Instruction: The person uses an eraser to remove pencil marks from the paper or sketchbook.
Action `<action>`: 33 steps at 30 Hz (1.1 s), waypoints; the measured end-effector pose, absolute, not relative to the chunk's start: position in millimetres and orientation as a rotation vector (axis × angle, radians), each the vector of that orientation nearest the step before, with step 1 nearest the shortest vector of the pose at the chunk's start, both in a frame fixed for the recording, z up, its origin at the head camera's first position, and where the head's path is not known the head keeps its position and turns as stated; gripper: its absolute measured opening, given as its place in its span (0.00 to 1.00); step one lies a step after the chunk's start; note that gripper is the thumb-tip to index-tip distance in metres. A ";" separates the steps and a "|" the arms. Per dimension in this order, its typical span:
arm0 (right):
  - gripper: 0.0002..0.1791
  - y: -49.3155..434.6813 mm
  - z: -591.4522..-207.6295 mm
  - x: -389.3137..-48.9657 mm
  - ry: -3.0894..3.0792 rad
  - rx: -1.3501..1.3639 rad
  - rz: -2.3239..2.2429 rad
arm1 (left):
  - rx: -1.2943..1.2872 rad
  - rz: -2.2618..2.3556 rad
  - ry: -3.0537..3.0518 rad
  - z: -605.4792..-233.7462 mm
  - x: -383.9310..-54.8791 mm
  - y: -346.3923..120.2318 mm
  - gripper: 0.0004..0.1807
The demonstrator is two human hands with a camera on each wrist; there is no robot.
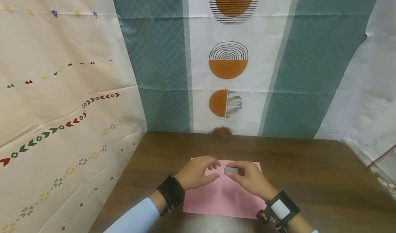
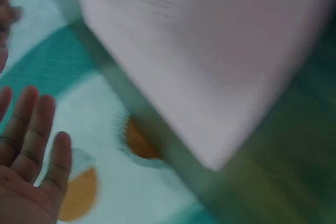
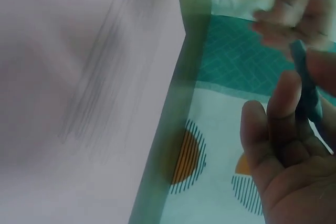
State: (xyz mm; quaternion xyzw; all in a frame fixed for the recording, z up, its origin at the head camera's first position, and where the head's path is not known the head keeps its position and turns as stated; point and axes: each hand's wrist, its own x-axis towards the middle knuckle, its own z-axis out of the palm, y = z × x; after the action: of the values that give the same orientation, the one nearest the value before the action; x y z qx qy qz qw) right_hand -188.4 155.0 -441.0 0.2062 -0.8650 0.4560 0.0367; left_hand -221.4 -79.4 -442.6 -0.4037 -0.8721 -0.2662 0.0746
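Between thumb and fingers, my right hand (image 1: 252, 179) pinches a small grey flat piece (image 1: 230, 170) above a pink sheet (image 1: 222, 198). From the right wrist, this grey piece (image 3: 305, 82) looks thin and dark, with a thicker lower end. My left hand (image 1: 201, 172) hovers just left of it, holding nothing, thumb apart from its loosely bent fingers. In the left wrist view the left hand (image 2: 31, 156) shows its palm and spread fingers. Faint grey streaks (image 3: 97, 87) run over the sheet in the right wrist view.
The pink sheet lies on a brown wooden table (image 1: 167, 147). Behind the table hangs a green and white cloth (image 1: 161, 71) with orange circles, and a cream patterned cloth (image 1: 62, 105) hangs along the left. Both wrists wear black straps (image 1: 171, 193).
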 end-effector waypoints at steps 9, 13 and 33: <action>0.11 157.1 -447.0 -184.2 -2.675 0.481 1.374 | -1.050 -0.541 -2.883 -497.3 -224.6 -142.2 0.24; 0.11 154.0 -446.2 -183.8 -2.675 0.502 1.320 | -1.072 -0.447 -2.960 -506.2 -217.9 -156.2 0.35; 0.06 126.1 -451.0 -205.3 -2.736 0.743 1.090 | -1.214 -0.252 -2.938 -509.9 -211.7 -149.4 0.42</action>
State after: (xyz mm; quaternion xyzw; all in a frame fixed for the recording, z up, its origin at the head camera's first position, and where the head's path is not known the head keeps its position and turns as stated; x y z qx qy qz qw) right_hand -205.3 126.1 -451.0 0.2442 -0.8995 0.3584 0.0523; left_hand -211.7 -149.4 -509.9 -0.3806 -0.9211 -0.0789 -0.0239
